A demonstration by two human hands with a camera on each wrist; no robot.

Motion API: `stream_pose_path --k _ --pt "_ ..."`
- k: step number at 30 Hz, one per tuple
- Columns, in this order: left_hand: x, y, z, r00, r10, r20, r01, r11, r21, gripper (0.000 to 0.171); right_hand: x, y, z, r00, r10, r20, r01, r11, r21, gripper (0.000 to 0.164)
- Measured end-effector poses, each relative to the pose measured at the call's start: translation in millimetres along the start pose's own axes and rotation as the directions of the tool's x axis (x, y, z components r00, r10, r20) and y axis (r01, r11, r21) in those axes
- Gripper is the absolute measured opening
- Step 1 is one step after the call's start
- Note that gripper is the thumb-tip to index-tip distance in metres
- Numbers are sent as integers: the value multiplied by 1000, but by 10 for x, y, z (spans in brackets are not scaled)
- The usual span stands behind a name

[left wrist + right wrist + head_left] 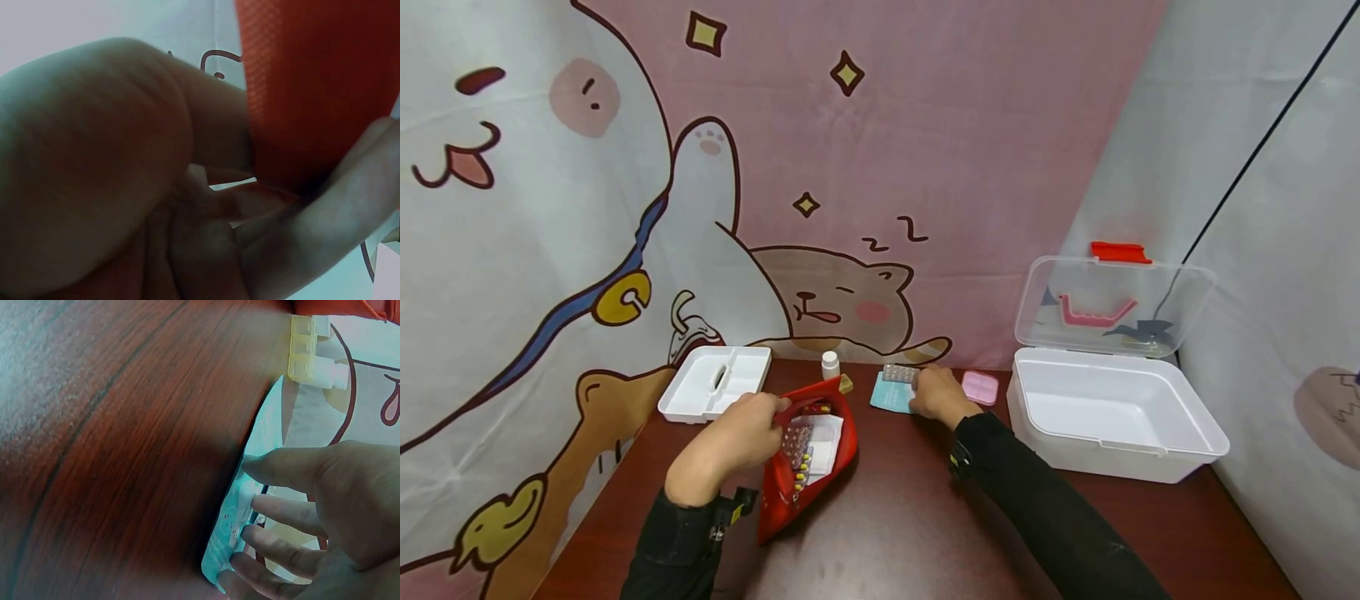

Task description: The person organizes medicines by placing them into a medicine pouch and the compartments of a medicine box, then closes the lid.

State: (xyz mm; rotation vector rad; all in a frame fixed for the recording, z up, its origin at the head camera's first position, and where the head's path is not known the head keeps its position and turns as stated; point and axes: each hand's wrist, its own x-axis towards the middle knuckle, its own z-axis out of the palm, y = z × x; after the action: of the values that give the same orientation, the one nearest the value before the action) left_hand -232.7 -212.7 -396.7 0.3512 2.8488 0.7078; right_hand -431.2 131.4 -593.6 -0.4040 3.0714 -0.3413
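Right of a red pouch (777, 510), the right hand (942, 396) touches a teal packet (891, 395), fingers parted; the left hand (733, 442) pinches the pouch's rim. Work appears partway: blister packs (797, 442) inside, packet outside.

On the dark reddish-brown, wood-grained table (895, 533) there rested, from left to right, a white plastic divided tray (698, 377), a small white bottle (830, 365), a small translucent yellow box (846, 384), a flat light-blue packet (891, 395), a square pink plastic box (980, 387) and a large white plastic bin (1090, 457).
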Motion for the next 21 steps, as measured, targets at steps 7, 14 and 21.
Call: stream_pose_path --k 7,14,21 --pt "-20 24 4 1000 11 -10 -11 1000 10 56 -92 -12 -66 1000 -20 10 20 1000 21 20" --pt "-27 26 8 1000 6 -10 -6 1000 8 55 -168 -62 -120 1000 -7 27 7 1000 -9 23" --pt "-31 31 1 1000 15 -9 -15 1000 5 55 -448 -229 -466 998 -49 45 48 999 25 26"
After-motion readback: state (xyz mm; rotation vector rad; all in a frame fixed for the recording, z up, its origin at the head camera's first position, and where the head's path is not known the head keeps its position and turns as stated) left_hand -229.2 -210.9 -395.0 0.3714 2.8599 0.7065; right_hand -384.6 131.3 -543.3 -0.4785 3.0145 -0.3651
